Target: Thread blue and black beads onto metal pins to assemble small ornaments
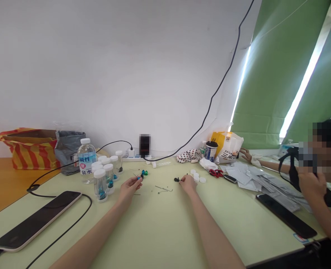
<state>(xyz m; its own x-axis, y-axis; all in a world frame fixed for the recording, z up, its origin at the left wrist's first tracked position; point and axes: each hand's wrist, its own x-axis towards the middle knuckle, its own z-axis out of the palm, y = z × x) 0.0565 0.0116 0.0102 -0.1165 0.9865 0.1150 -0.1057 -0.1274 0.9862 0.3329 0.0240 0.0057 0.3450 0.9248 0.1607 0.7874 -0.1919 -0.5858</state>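
My left hand (130, 186) is closed in a pinch around a small blue and black piece (139, 178). Just beyond it lie small blue and green pieces (145, 172). My right hand (188, 184) rests on the pale green table (160, 231), its fingers pressed together beside a small black piece (176, 179); what those fingers hold is too small to name. Between the hands are thin metal rods (163, 188). White round caps (196, 176) lie just past my right hand.
Clear jars with white lids (100, 185) and a water bottle (87, 160) stand at the left, near a tablet (38, 220) and black cable. At the right are red scissors (216, 173), papers (255, 179), a phone (285, 216) and another person (319, 179).
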